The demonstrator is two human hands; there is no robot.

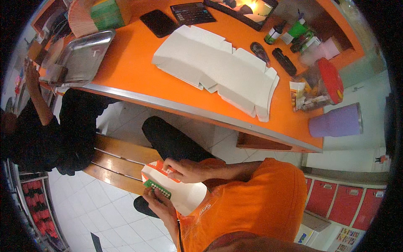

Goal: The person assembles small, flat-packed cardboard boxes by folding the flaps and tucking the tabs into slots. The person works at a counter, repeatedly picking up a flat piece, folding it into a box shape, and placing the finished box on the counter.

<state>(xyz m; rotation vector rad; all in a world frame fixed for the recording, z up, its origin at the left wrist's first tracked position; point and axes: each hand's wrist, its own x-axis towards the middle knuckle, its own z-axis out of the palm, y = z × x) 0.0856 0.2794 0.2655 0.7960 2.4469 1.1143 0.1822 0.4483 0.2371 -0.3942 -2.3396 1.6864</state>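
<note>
A white cardboard carton with orange and green patterned panels is held over my lap. My left hand grips its near end beside the green panel, thumb on top. My right hand is closed on the carton's far side at the orange panel, its fingers bent over that edge. Parts of the fingers are hidden behind the carton. On the orange table lies a stack of flattened white cartons, apart from both hands.
A metal tray stands at the table's left, near another person's hand. Along the back are a phone, a calculator and a lit screen. A purple tumbler and a red-lidded jar stand right. A wooden bench is below.
</note>
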